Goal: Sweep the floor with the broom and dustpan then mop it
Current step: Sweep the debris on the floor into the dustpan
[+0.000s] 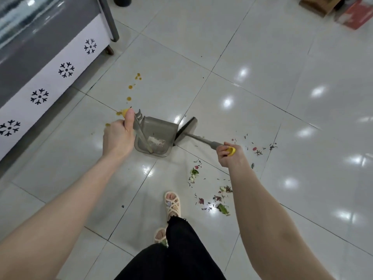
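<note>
The left hand (118, 136) is closed around the yellow-capped top of the dustpan's long handle, thumb pressed up along it. The grey dustpan (156, 136) stands on the glossy white tiled floor (262, 57) with its open mouth facing right, and a pale scrap of something lies in its bottom; what it is cannot be told from this height. The right hand (229, 153) grips the yellow-tipped end of the broom's handle, fingers wrapped tight. The broom (186, 128) slants down to the left, and its dark head sits on the floor touching the dustpan's right edge.

Loose debris (212, 195) of green leaves, reddish bits and dark slivers is scattered over the tiles to the right of the dustpan and beside the person's feet, well clear of the broom head. A trail of orange spots (130, 86) runs across the floor beyond the left hand, toward a chest freezer (50, 73) with black snowflake marks along its white side. 2 feet in pale strappy sandals (172, 205) stand below the dustpan, with black trousers above them. Cardboard boxes (333, 9) sit at the far right corner.
</note>
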`<action>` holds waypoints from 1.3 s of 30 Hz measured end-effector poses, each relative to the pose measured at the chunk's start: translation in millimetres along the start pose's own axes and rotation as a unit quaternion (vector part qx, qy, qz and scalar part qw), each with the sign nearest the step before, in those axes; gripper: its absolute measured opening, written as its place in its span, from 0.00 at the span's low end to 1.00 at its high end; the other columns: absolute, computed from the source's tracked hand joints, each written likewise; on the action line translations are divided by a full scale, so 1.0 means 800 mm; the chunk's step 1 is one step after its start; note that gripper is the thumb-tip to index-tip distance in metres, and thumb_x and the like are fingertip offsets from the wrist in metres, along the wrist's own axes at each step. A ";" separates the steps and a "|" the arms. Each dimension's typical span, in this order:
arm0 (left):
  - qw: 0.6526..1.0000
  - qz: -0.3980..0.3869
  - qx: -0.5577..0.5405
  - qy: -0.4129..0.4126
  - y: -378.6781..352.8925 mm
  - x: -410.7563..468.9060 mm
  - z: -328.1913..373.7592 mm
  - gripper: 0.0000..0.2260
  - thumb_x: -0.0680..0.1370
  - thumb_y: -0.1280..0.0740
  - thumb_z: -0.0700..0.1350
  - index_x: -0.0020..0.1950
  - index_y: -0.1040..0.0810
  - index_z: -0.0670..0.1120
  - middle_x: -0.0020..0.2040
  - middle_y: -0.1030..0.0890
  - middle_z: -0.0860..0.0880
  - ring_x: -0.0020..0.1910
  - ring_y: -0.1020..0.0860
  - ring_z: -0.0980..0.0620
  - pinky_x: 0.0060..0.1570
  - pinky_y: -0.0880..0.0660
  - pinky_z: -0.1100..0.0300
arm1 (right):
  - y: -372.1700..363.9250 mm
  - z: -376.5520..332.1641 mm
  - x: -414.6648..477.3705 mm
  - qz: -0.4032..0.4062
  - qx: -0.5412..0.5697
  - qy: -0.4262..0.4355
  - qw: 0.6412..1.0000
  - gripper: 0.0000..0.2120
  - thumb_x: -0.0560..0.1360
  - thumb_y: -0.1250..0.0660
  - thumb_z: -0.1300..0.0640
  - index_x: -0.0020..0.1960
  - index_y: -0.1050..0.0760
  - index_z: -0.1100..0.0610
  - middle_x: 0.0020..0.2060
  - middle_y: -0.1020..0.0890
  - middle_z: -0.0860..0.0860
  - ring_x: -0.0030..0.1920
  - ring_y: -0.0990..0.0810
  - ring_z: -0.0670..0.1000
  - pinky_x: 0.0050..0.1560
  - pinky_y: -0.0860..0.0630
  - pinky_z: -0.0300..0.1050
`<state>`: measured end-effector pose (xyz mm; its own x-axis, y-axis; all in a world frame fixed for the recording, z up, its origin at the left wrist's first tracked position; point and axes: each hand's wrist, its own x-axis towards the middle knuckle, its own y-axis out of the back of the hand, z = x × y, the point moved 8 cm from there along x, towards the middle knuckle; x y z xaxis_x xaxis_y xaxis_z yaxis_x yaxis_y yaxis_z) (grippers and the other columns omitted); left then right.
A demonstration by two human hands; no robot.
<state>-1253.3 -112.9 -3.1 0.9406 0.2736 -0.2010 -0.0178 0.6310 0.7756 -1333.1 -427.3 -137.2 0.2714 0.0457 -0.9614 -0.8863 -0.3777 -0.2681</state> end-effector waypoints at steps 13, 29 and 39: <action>0.996 -0.039 -0.031 -0.069 -0.021 -0.128 -0.020 0.35 0.81 0.54 0.62 0.42 0.22 0.34 0.43 0.20 0.36 0.47 0.24 0.38 0.46 0.33 0.52 | 0.241 0.032 -0.087 0.062 0.100 0.075 0.990 0.08 0.79 0.41 0.60 0.41 0.34 0.57 0.18 0.33 0.50 0.13 0.35 0.45 0.12 0.43 0.33; 0.998 -0.009 -0.047 -0.044 0.038 -0.210 -0.070 0.36 0.81 0.54 0.63 0.40 0.23 0.34 0.41 0.21 0.37 0.44 0.24 0.38 0.47 0.27 0.49 | 0.255 0.125 -0.111 -0.018 0.001 0.021 1.000 0.11 0.79 0.42 0.58 0.39 0.34 0.59 0.23 0.33 0.49 0.14 0.35 0.44 0.12 0.44 0.31; 0.999 -0.017 -0.003 -0.033 0.014 -0.266 -0.065 0.35 0.81 0.53 0.61 0.42 0.23 0.32 0.37 0.24 0.38 0.41 0.27 0.40 0.41 0.35 0.55 | 0.274 0.149 -0.100 -0.014 -0.069 -0.036 0.997 0.09 0.79 0.41 0.60 0.41 0.33 0.61 0.28 0.34 0.48 0.14 0.35 0.44 0.12 0.43 0.31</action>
<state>-1471.6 -126.0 17.5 0.9612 0.2028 -0.1872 0.0133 0.6434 0.7654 -1593.6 -403.4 -126.6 0.2630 0.1225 -0.9570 -0.8179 -0.4979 -0.2885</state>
